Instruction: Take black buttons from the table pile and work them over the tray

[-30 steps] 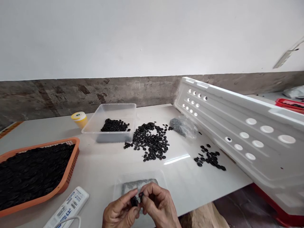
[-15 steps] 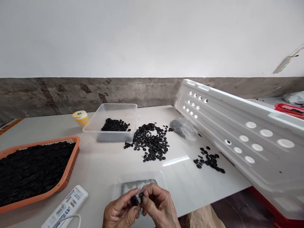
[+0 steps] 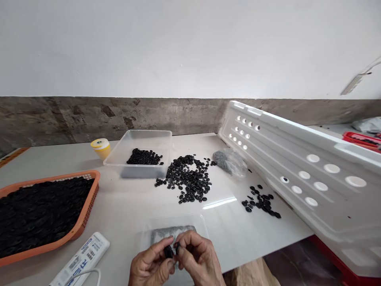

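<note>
My left hand (image 3: 151, 262) pinches a small round black part (image 3: 168, 252) between thumb and fingers. Close beside it, my right hand (image 3: 198, 256) grips another small black piece (image 3: 177, 247) with thumb and forefinger. The two parts face each other with hardly any gap; whether they touch is hard to tell. Both hands are over a clear shallow container (image 3: 204, 224) that holds grey material (image 3: 178, 229). Beyond them, a heap of small black parts (image 3: 192, 178) lies loose on the white table (image 3: 125, 206).
An orange basket (image 3: 92, 190) full of black pieces stands left, near a white labelled box (image 3: 86, 254). Behind are a yellow-and-white roll (image 3: 101, 147), a clear bin (image 3: 143, 167) and a plastic bag (image 3: 236, 163). More black parts (image 3: 263, 202) lie beside a tilted white perforated panel (image 3: 297, 167).
The view has shifted very slightly. Both hands keep nearly the same pose, with the black parts still between their fingers.
</note>
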`<act>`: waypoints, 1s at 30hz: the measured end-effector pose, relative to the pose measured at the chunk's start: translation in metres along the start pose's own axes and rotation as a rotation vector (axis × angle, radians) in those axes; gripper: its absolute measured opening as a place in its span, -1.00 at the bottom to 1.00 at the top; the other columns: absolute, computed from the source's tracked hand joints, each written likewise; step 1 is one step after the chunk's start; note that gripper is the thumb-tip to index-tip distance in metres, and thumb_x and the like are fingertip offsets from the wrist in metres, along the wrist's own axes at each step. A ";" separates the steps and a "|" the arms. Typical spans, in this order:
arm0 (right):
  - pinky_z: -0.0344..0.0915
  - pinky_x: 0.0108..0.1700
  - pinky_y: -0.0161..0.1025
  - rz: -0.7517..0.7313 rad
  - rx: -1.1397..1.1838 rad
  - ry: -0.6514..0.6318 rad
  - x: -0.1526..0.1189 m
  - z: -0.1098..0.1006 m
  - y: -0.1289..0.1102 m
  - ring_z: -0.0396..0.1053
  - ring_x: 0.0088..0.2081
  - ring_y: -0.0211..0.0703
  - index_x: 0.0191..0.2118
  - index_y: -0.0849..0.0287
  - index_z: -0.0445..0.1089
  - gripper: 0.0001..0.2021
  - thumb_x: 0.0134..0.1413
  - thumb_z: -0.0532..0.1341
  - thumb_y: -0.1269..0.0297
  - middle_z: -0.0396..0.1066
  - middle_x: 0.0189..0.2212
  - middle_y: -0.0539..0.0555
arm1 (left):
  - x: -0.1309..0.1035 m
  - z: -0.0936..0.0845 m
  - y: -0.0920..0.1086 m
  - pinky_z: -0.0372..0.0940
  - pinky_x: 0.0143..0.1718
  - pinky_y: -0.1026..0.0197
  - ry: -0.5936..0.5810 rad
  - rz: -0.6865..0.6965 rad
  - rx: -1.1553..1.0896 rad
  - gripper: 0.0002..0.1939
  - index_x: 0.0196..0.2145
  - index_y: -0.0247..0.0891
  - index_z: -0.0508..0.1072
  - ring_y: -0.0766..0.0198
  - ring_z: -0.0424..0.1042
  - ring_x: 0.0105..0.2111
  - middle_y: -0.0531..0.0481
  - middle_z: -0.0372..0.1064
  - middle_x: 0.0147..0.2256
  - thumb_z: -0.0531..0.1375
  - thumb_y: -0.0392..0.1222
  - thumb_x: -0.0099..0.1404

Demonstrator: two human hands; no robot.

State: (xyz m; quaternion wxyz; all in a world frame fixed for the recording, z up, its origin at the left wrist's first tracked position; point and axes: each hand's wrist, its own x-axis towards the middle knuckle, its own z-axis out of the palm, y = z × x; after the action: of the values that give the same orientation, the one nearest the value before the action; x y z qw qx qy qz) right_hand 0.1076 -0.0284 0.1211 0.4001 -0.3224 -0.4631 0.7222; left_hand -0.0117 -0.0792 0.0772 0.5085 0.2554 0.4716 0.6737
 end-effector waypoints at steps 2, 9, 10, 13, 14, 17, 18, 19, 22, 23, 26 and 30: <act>0.26 -0.42 -0.29 0.006 -0.003 0.004 0.000 -0.001 0.001 0.29 -0.51 -0.25 -0.55 0.22 0.24 -0.71 -0.03 0.30 0.17 0.27 -0.56 -0.02 | 0.000 0.000 0.000 0.23 -0.60 0.45 -0.004 0.002 0.007 -0.66 -0.30 -0.09 0.65 0.42 0.32 -0.66 0.09 0.39 -0.68 0.46 -0.05 -0.11; 0.25 -0.40 -0.29 -0.008 -0.073 -0.010 -0.001 -0.005 0.007 0.31 -0.49 -0.23 -0.54 0.22 0.22 -0.71 -0.01 0.27 0.15 0.28 -0.56 -0.01 | 0.000 -0.004 -0.002 0.23 -0.60 0.40 -0.053 0.020 0.055 -0.66 -0.27 -0.08 0.64 0.39 0.30 -0.65 0.08 0.41 -0.67 0.44 -0.05 -0.07; 0.25 -0.41 -0.30 -0.015 -0.078 -0.011 -0.001 -0.006 0.009 0.30 -0.50 -0.23 -0.53 0.21 0.22 -0.71 -0.01 0.27 0.15 0.28 -0.57 -0.01 | 0.000 -0.005 -0.003 0.23 -0.59 0.40 -0.059 0.023 0.066 -0.66 -0.26 -0.09 0.64 0.38 0.29 -0.64 0.08 0.41 -0.66 0.43 -0.04 -0.06; 0.24 -0.43 -0.32 -0.030 -0.121 -0.008 -0.001 -0.007 0.014 0.29 -0.50 -0.24 -0.51 0.20 0.21 -0.72 0.00 0.25 0.14 0.27 -0.60 -0.02 | -0.001 -0.007 -0.004 0.24 -0.59 0.38 -0.081 0.050 0.118 -0.66 -0.24 -0.13 0.64 0.37 0.27 -0.64 0.07 0.40 -0.65 0.41 -0.04 -0.02; 0.24 -0.43 -0.32 -0.036 -0.141 -0.005 -0.001 -0.007 0.015 0.28 -0.50 -0.24 -0.51 0.20 0.21 -0.72 0.00 0.25 0.15 0.27 -0.60 -0.02 | -0.001 -0.007 -0.004 0.24 -0.59 0.38 -0.088 0.060 0.130 -0.67 -0.24 -0.12 0.63 0.37 0.27 -0.64 0.07 0.39 -0.65 0.40 -0.04 -0.01; 0.23 -0.44 -0.33 -0.037 -0.162 -0.007 -0.001 -0.007 0.015 0.28 -0.50 -0.24 -0.52 0.19 0.20 -0.73 0.00 0.24 0.16 0.26 -0.59 -0.02 | -0.001 -0.008 -0.004 0.23 -0.59 0.40 -0.104 0.073 0.143 -0.69 -0.24 -0.08 0.63 0.39 0.26 -0.64 0.08 0.39 -0.65 0.39 -0.04 0.00; 0.24 -0.44 -0.33 -0.034 -0.161 -0.007 -0.001 -0.007 0.015 0.28 -0.50 -0.24 -0.53 0.19 0.19 -0.73 -0.01 0.25 0.16 0.25 -0.59 -0.03 | -0.001 -0.008 -0.004 0.23 -0.59 0.41 -0.107 0.075 0.143 -0.69 -0.24 -0.08 0.63 0.40 0.26 -0.64 0.08 0.39 -0.65 0.39 -0.03 0.00; 0.24 -0.44 -0.33 -0.032 -0.157 -0.009 -0.002 -0.007 0.016 0.27 -0.50 -0.24 -0.53 0.19 0.19 -0.72 -0.01 0.25 0.16 0.24 -0.59 -0.03 | -0.001 -0.008 -0.004 0.24 -0.60 0.41 -0.109 0.080 0.145 -0.68 -0.24 -0.09 0.63 0.40 0.26 -0.65 0.08 0.39 -0.65 0.39 -0.03 0.00; 0.26 -0.42 -0.32 -0.038 -0.149 -0.029 -0.002 -0.008 0.016 0.27 -0.49 -0.23 -0.54 0.19 0.19 -0.73 -0.01 0.24 0.17 0.25 -0.57 -0.02 | -0.001 -0.010 -0.006 0.25 -0.61 0.39 -0.117 0.098 0.166 -0.67 -0.23 -0.13 0.63 0.38 0.28 -0.65 0.05 0.40 -0.64 0.39 -0.01 0.01; 0.26 -0.41 -0.32 -0.042 -0.156 -0.028 -0.002 -0.008 0.016 0.27 -0.49 -0.23 -0.54 0.19 0.19 -0.73 -0.01 0.24 0.18 0.25 -0.55 -0.01 | -0.001 -0.011 -0.006 0.26 -0.61 0.39 -0.123 0.104 0.178 -0.67 -0.23 -0.13 0.63 0.38 0.28 -0.65 0.05 0.40 -0.64 0.38 -0.01 0.02; 0.27 -0.37 -0.31 -0.045 -0.224 -0.003 -0.003 -0.011 0.014 0.28 -0.45 -0.21 -0.55 0.20 0.23 -0.75 -0.04 0.25 0.19 0.28 -0.51 0.02 | -0.001 -0.012 -0.005 0.27 -0.61 0.40 -0.143 0.134 0.212 -0.69 -0.22 -0.11 0.63 0.38 0.28 -0.66 0.05 0.41 -0.65 0.36 -0.01 0.05; 0.27 -0.34 -0.30 -0.041 -0.325 0.017 -0.003 -0.016 0.013 0.30 -0.41 -0.16 -0.55 0.20 0.27 -0.78 -0.06 0.26 0.22 0.33 -0.50 0.04 | 0.001 -0.010 0.000 0.31 -0.57 0.42 -0.165 0.240 0.259 -0.73 -0.21 -0.04 0.62 0.38 0.34 -0.63 0.07 0.45 -0.61 0.36 -0.08 0.07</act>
State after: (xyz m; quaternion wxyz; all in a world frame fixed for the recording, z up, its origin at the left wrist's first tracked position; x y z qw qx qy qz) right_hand 0.1184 -0.0280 0.1037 0.3613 -0.3796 -0.5770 0.6265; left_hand -0.0205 -0.0820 0.0722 0.4242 0.4273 0.4772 0.6401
